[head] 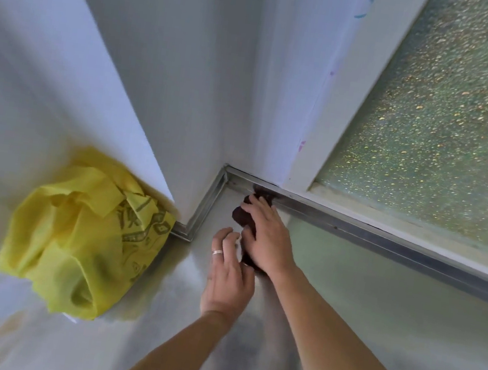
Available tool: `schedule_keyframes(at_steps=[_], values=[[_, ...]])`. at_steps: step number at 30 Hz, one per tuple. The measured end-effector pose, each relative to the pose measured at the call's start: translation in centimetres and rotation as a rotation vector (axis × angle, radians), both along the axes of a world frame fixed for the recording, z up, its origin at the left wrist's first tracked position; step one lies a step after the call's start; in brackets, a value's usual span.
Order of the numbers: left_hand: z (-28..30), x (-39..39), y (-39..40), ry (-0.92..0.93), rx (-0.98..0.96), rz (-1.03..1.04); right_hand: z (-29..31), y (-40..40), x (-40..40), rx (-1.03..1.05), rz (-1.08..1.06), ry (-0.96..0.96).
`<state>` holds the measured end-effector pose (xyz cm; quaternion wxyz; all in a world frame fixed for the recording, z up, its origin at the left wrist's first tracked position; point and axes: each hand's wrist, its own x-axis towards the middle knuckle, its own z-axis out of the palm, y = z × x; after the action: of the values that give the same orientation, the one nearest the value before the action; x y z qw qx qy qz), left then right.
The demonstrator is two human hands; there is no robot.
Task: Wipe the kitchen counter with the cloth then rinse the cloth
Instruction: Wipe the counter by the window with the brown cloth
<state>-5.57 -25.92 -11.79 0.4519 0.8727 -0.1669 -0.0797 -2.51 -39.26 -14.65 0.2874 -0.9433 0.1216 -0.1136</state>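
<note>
Hands: two, both bare, reaching from the lower edge toward the back corner of the counter (375, 313).
Cloth (240, 215): one, dark brown, bunched and rumpled, lying on the counter just short of the metal trim (355, 228) and close to the corner.
Right hand (266, 238): palm down on the cloth, fingers (254, 205) spread and only slightly bent, pressing it flat against the counter; the cloth shows past the fingertips and on the hand's left side.
Left hand (231, 280): just beside the cloth on its near left side, fingers straight and loose, tips at or touching the cloth's edge; whether it has any hold on the cloth cannot be told.
Ring (217, 252): one, a plain pale band on a finger of the left hand.
Counter: one, smooth brushed-metal grey surface with a dull sheen.
Metal trim: one raised silver strip, angular in section, running behind the cloth along the back edge and turning at the corner to follow the wall.
Bag (79, 233): one, thin yellow plastic, crumpled and lumpy, with dark printed marks, well to the left of the cloth against the wall's outer edge.
Walls (175, 65): two flat pale painted faces meeting behind the cloth.
Window (464, 121): one pane of pebbled, frosted glass in a white frame, up and to the right of the cloth.
</note>
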Motion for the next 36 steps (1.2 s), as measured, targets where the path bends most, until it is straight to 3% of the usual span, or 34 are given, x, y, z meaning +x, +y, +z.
schedule_keyframes(at_steps=[4, 10, 14, 18, 22, 27, 36], values=[[-0.5, 0.8, 1.8, 0.009, -0.074, 0.02, 1.0, 0.9, -3.2, 0.062, 0.08, 0.017], [-1.6, 1.5, 7.9, -0.349, 0.358, -0.15, 1.3, 6.2, -10.8, 0.112, 0.12, -0.006], [-1.0, 1.0, 11.7, -0.463, 0.392, -0.141, 2.0, 9.4, -15.3, 0.22, 0.144, 0.007], [-1.0, -0.2, 15.1, -0.473, 0.461, -0.302, 4.1, 9.6, -18.8, 0.399, -0.025, -0.037], [-2.3, -0.7, 16.7, -0.382, 0.611, -0.368, 3.6, 5.4, -18.5, 0.08, -0.255, -0.159], [-2.2, -0.7, 16.6, -0.355, 0.619, -0.368, 0.3, 5.8, -15.0, -0.204, -0.447, 0.16], [-1.8, -0.6, 17.0, -0.359, 0.497, -0.336, 1.5, 17.6, -15.8, -0.078, -0.127, 0.061]])
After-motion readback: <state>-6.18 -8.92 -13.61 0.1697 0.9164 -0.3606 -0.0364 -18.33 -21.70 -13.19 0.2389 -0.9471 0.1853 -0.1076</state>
